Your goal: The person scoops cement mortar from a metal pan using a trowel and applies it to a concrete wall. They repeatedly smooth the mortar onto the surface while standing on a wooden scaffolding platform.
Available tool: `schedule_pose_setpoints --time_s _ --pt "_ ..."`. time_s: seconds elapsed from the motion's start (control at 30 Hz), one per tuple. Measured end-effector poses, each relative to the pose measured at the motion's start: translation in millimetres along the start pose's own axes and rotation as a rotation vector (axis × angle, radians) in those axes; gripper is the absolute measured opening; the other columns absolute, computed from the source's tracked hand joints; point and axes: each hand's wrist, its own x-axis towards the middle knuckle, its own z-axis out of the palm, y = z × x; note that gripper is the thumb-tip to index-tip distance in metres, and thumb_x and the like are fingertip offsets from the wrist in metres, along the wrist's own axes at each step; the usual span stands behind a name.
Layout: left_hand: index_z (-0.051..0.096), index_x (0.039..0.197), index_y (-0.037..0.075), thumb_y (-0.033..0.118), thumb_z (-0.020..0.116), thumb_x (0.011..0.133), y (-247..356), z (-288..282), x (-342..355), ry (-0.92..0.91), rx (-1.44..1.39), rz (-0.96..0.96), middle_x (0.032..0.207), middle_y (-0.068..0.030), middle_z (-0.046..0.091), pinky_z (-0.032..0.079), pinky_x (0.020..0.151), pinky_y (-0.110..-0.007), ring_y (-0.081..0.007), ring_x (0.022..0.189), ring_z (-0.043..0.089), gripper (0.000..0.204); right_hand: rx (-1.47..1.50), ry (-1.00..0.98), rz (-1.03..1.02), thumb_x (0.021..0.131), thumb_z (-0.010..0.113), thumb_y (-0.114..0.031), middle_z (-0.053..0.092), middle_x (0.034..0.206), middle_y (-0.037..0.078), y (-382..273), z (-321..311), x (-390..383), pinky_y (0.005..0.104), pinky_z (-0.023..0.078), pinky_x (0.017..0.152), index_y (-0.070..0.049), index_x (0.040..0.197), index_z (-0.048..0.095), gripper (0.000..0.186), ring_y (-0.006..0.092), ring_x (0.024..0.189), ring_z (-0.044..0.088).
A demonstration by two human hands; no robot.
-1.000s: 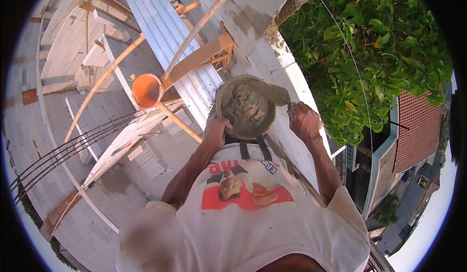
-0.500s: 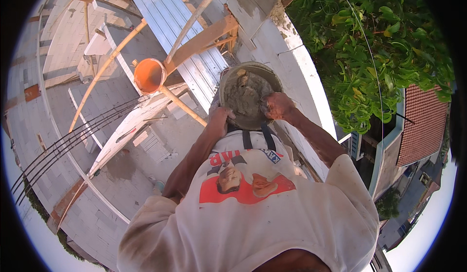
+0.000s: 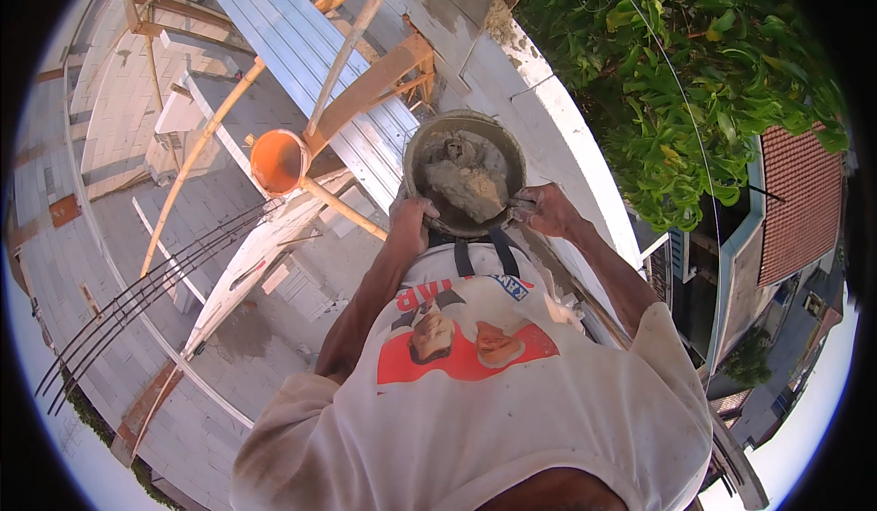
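Note:
A round, dark bucket (image 3: pixel 513 150) is held in front of my waist, its mouth facing up towards me. Wet grey mortar (image 3: pixel 468 187) lies inside, heaped in a lump towards the near right side. My left hand (image 3: pixel 414 223) is closed on the bucket's near left edge, thumb near the rim and the other fingers hidden behind the wall. On the right side, my right hand (image 3: pixel 546 210) pinches the rim, its fingers smeared with grey.
An orange bucket (image 3: pixel 280 162) sits to the left by bamboo poles (image 3: pixel 203 150) and a wooden beam (image 3: pixel 370 91). Corrugated metal sheet (image 3: pixel 306 41) slopes behind. Steel rods (image 3: pixel 151 296) stick out on the left. A wall edge (image 3: pixel 585 141) runs along the right, beside leafy branches (image 3: pixel 676 82).
My right hand has shifted outward from over the mortar to the bucket's right rim. The mortar has slumped into a lump nearer me. My left hand keeps its hold.

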Motion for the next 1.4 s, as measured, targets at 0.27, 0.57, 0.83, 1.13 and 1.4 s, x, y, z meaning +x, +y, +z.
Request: schedule_pose_setpoints --time_s 0.27,0.57,0.83,1.13,1.4 --pt "0.056 0.099 0.000 -0.009 0.055 0.067 0 2 8 0.042 -0.023 -0.014 0.090 -0.0091 0.055 0.050 0.076 -0.037 -0.0258 0.083 0.059 0.033 0.213 0.261 0.131 0.087 0.066 -0.023 0.067 0.074 0.010 -75 -90 -43 0.0331 0.048 0.060 0.002 0.106 0.071 0.032 0.0155 0.063 0.058" --pt "0.056 0.103 0.000 -0.007 0.053 0.068 -9 -4 23 -0.041 -0.020 -0.032 0.093 -0.0095 0.056 0.052 0.077 -0.038 -0.0268 0.088 0.060 0.036 -0.583 0.868 -0.302 0.081 0.058 -0.017 0.068 0.098 0.026 -173 -197 70 0.0470 0.053 0.086 0.006 0.106 0.064 0.034 0.0399 0.093 0.068" --pt "0.056 0.102 0.001 -0.007 0.054 0.068 2 6 10 0.006 -0.053 0.026 0.091 -0.0084 0.054 0.050 0.073 -0.037 -0.0247 0.081 0.058 0.036 -0.521 1.138 -0.396 0.088 0.065 -0.016 0.067 0.106 0.021 -114 -142 43 0.0466 0.057 0.074 0.001 0.111 0.062 0.028 0.0380 0.090 0.068" --pt "0.057 0.102 0.002 -0.004 0.055 0.066 37 31 18 0.085 0.188 0.048 0.086 -0.0068 0.054 0.049 0.065 -0.036 -0.0215 0.074 0.055 0.037 -0.521 0.509 -0.011 0.086 0.067 -0.021 0.069 0.100 0.019 -45 -75 -38 0.0457 0.056 0.073 -0.001 0.103 0.066 0.026 0.0389 0.082 0.069" --pt "0.057 0.090 0.006 -0.006 0.054 0.064 74 23 8 0.200 0.220 0.070 0.078 -0.0033 0.055 0.049 0.059 -0.032 -0.0180 0.066 0.056 0.029 0.094 0.750 -0.070 0.083 0.065 -0.016 0.066 0.085 0.029 -23 -74 70 0.0470 0.053 0.074 0.007 0.100 0.063 0.029 0.0422 0.079 0.066"
